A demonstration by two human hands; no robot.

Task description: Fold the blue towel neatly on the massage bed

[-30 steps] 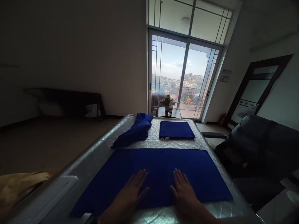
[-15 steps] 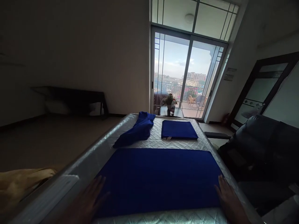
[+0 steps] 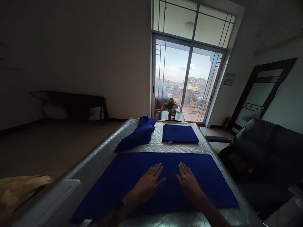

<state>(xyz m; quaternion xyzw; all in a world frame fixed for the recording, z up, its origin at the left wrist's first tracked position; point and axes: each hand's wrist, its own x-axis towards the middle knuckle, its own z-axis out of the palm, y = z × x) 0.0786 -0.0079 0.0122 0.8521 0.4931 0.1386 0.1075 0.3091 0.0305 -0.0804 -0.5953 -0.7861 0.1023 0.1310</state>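
A dark blue cloth [image 3: 214, 179] is spread flat across the near part of a quilted, silvery-white mattress [image 3: 157, 137]. On its middle my left hand [image 3: 147, 185] lies with the fingers stretched out. My right hand [image 3: 188, 183] is also flat on the cloth, a short way to the right, fingers straight. Neither hand grips anything. A white label [image 3: 86, 223] shows at the cloth's near left corner. Farther up the mattress lie a neatly folded blue cloth [image 3: 180, 134] on the right and a loosely bunched blue cloth [image 3: 139, 134] on the left.
A pale flat panel [image 3: 50, 201] rests along the mattress's left edge, beside a tan cloth [image 3: 21, 192]. To the right stands a black armchair [image 3: 267, 151]. Beyond the far end, a small dark table [image 3: 172, 117] holds a plant and bottle before glass sliding doors [image 3: 172, 69].
Both hands have moved inward from the cloth's left and right edges to its middle. The cloth's near corners now spread wider, and a label shows at the left one.
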